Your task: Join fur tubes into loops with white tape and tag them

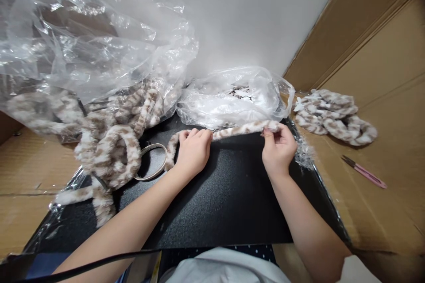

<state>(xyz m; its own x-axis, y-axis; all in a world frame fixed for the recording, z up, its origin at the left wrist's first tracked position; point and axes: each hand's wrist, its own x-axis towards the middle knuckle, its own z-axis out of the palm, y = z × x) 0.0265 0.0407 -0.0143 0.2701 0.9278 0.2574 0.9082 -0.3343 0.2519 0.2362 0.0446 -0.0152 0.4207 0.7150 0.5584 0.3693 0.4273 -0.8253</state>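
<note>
A fuzzy white strip with brown patches (pixel 237 131) is stretched across the black tabletop (pixel 215 203) between my two hands. My left hand (pixel 195 151) is closed over its left part, and a short end curls down beyond my knuckles. At the strip's right end, my right hand (pixel 279 148) pinches it between thumb and fingers. A thin pale ring (pixel 151 162) stands just left of my left hand, close to the strip's curled end. Left of the ring lies a heap of similar fuzzy strips (pixel 116 154), some curled into loops.
A large clear plastic bag (pixel 99 48) covers part of the heap. Behind my hands sits a smaller clear bag (pixel 229 101) of small white and brown pieces. On cardboard (pixel 372 212) at right are more coiled strips (pixel 332 117) and a pink-handled tool (pixel 365 172).
</note>
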